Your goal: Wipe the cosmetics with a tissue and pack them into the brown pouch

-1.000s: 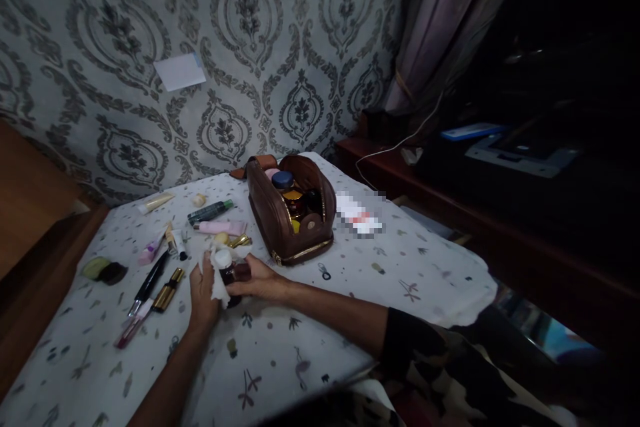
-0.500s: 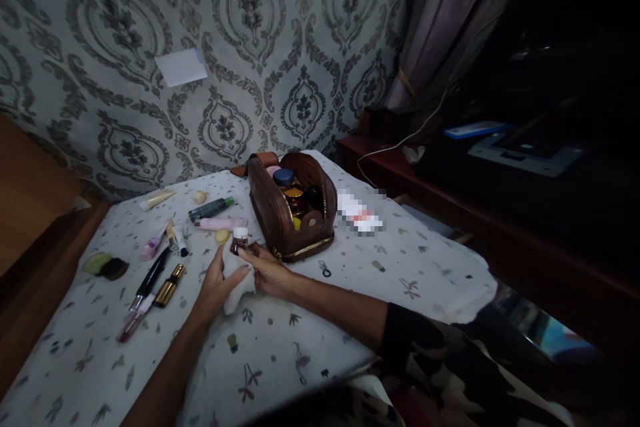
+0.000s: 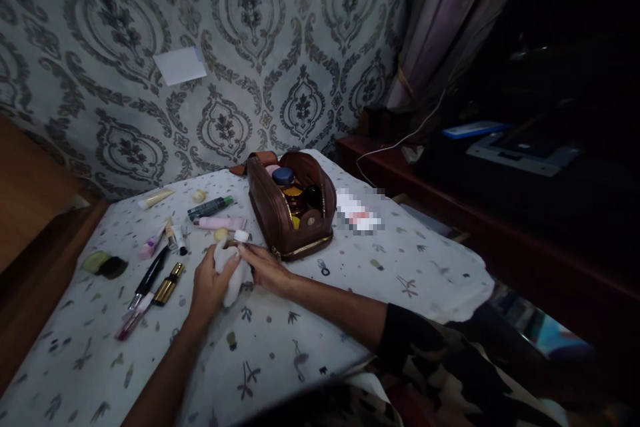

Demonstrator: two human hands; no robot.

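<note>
Just left of the open brown bag (image 3: 267,213) | my left hand (image 3: 209,280) pinches white tissue (image 3: 231,283) | my right hand (image 3: 270,271) grips the white-capped bottle (image 3: 242,235), mostly hidden between them | pink tube (image 3: 220,223) lies just beyond

Blk/tan patterned R sleeve (image 3: 425,351)
</note>
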